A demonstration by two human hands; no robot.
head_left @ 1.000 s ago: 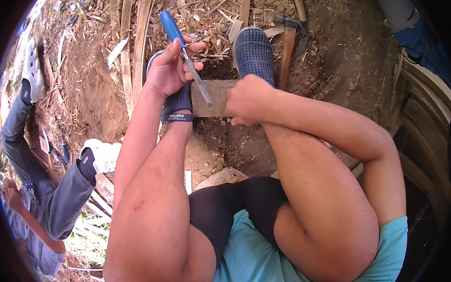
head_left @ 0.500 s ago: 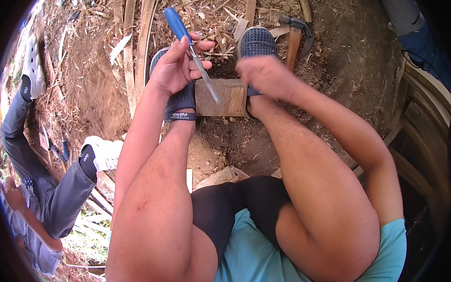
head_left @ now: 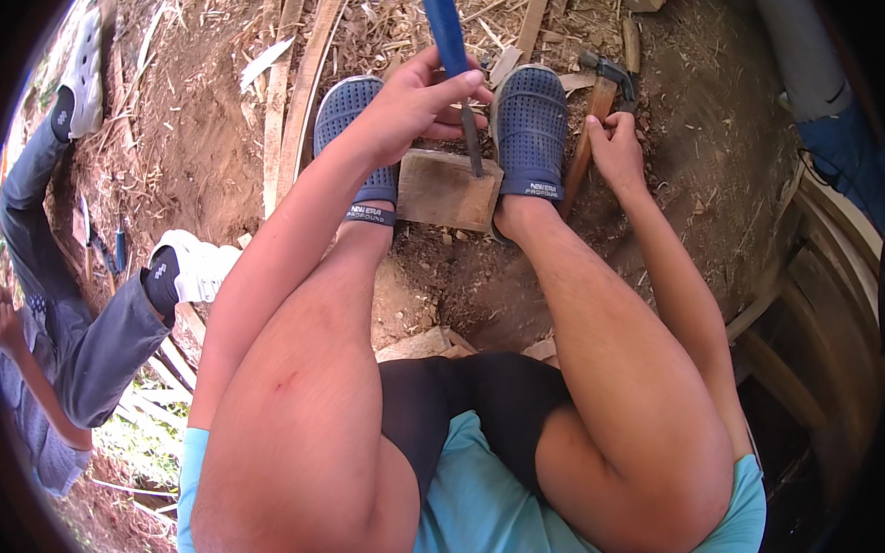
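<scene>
My left hand (head_left: 424, 105) holds a chisel (head_left: 447, 33) with a blue handle and metal blade, pointing down. Its tip meets the top of a wooden block (head_left: 445, 194) near the right end, as far as I can see. The block lies on the ground between my two blue clogs (head_left: 530, 128). Right of the clogs lies a hammer (head_left: 580, 164) with a wooden handle and dark head. Beside that handle is my right hand (head_left: 619, 156), thumb and bent fingers apart, the thumb tip at the handle. No grip round it shows.
Long wood strips (head_left: 297, 106) and shavings cover the dirt ahead. A wooden-handled tool (head_left: 631, 44) lies behind the hammer. Another person (head_left: 60, 331) sits at the left. Curved wooden pieces (head_left: 822, 300) stand at the right, below a blue cloth (head_left: 846, 164).
My right hand has moved right, from above the right clog to the hammer handle. The chisel has tipped more upright, its tip shifting toward the block's right end. The view has shifted slightly.
</scene>
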